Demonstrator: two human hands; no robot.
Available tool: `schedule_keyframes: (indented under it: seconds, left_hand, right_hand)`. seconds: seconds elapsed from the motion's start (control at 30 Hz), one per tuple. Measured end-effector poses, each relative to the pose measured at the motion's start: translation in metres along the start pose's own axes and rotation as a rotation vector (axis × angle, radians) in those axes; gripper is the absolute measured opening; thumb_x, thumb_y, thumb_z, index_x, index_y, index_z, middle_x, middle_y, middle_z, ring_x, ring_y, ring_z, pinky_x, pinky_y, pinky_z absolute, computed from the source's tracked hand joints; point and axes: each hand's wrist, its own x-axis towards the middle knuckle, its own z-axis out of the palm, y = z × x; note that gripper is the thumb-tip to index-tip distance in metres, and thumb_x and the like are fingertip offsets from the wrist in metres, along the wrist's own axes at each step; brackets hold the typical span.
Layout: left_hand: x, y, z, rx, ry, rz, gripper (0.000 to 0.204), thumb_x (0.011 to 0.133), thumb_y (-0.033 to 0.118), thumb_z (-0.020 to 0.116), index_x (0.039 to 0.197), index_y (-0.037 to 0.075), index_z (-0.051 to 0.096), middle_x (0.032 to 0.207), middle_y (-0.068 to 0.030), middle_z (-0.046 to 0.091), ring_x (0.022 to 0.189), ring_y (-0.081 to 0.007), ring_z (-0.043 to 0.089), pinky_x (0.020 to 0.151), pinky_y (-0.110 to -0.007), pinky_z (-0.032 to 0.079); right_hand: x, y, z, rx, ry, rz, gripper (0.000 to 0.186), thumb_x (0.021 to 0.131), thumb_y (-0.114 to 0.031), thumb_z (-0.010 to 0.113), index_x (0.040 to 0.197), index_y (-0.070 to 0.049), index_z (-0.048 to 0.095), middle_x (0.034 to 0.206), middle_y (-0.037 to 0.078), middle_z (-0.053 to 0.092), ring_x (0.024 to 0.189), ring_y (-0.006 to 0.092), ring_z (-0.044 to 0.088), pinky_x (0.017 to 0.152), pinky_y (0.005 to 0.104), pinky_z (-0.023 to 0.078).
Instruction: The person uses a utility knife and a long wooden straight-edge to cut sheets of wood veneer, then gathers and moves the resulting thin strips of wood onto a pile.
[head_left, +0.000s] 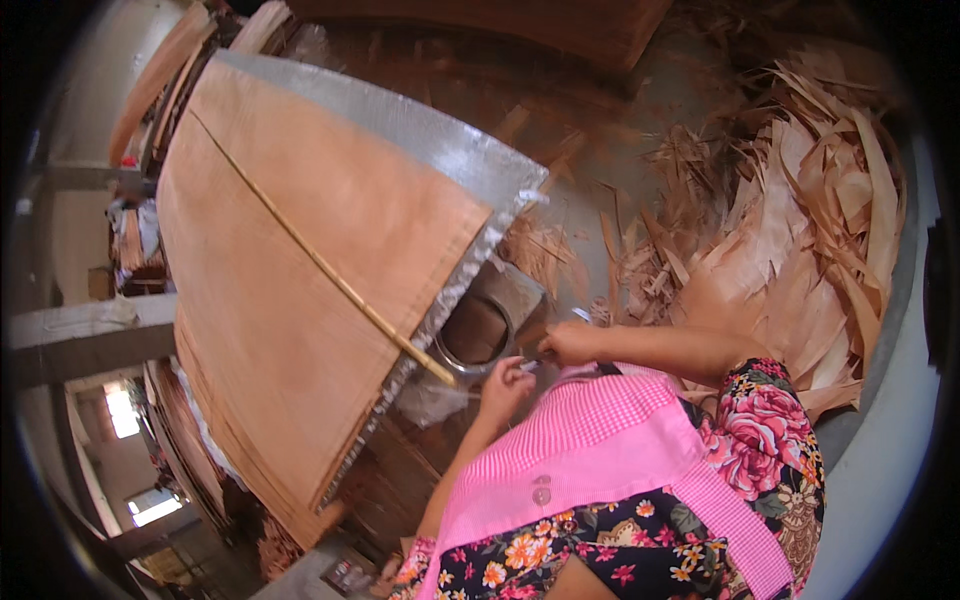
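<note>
In the head view, we held our hands close together, off the worktop, past its right-hand edge. Our left hand had its fingers pinched on a small, slim, pale object; our right hand was curled just beside it, and we could not tell whether it gripped it too. Between our hands and that edge we saw a grey metal fitting with a round opening. On the metal-topped worktop lay a stack of broad, tan wood-veneer sheets, leaving a bare strip along the far edge. A long, thin, yellowish-brown cane crossed the stack and overhung the right-hand edge.
</note>
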Motion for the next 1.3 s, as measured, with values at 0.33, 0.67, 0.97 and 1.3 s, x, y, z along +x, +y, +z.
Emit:
schedule_keyframes:
  seconds: [0.33, 0.67, 0.97, 1.3]
  left_hand:
    - [0.094, 0.011, 0.007, -0.647, 0.835, -0.020, 0.012, 0.082, 0.006, 0.053, 0.069, 0.004, 0.051, 0.061, -0.0062, 0.056, 0.048, -0.0106, 0.051, 0.038, -0.023, 0.039]
    - [-0.121, -0.200, -0.052, 0.145, 0.612, -0.481, 0.015, 0.080, 0.016, 0.059, 0.081, 0.001, 0.057, 0.066, -0.0058, 0.057, 0.054, -0.0180, 0.055, 0.046, -0.030, 0.045]
    - [-0.051, -0.062, -0.007, 0.380, 0.658, 0.012, 0.010, 0.076, 0.008, 0.059, 0.081, 0.000, 0.055, 0.079, -0.0050, 0.060, 0.075, -0.0201, 0.060, 0.066, -0.031, 0.049]
    - [0.185, 0.299, 0.119, -0.185, 0.796, 0.299, 0.024, 0.075, 0.003, 0.064, 0.098, 0.000, 0.056, 0.085, -0.0114, 0.064, 0.086, -0.0176, 0.059, 0.077, -0.029, 0.046]
  right_hand:
    - [0.075, 0.001, 0.015, 0.916, 0.457, 0.068, 0.022, 0.075, 0.002, 0.054, 0.096, 0.000, 0.061, 0.094, 0.006, 0.062, 0.090, 0.0140, 0.056, 0.079, 0.0293, 0.044]
    - [0.135, 0.004, 0.070, 1.059, 0.254, 0.148, 0.017, 0.070, 0.000, 0.056, 0.085, 0.000, 0.063, 0.089, 0.009, 0.064, 0.087, 0.0173, 0.058, 0.079, 0.0298, 0.044]
    - [0.095, -0.030, -0.031, 0.834, -0.568, -0.266, 0.021, 0.079, -0.005, 0.058, 0.099, -0.002, 0.061, 0.100, 0.009, 0.062, 0.097, 0.0165, 0.054, 0.087, 0.0282, 0.040]
    - [0.066, 0.104, -0.352, 0.470, -0.429, 0.140, 0.019, 0.084, -0.017, 0.055, 0.090, 0.000, 0.062, 0.070, 0.002, 0.060, 0.065, 0.0151, 0.055, 0.064, 0.0316, 0.045]
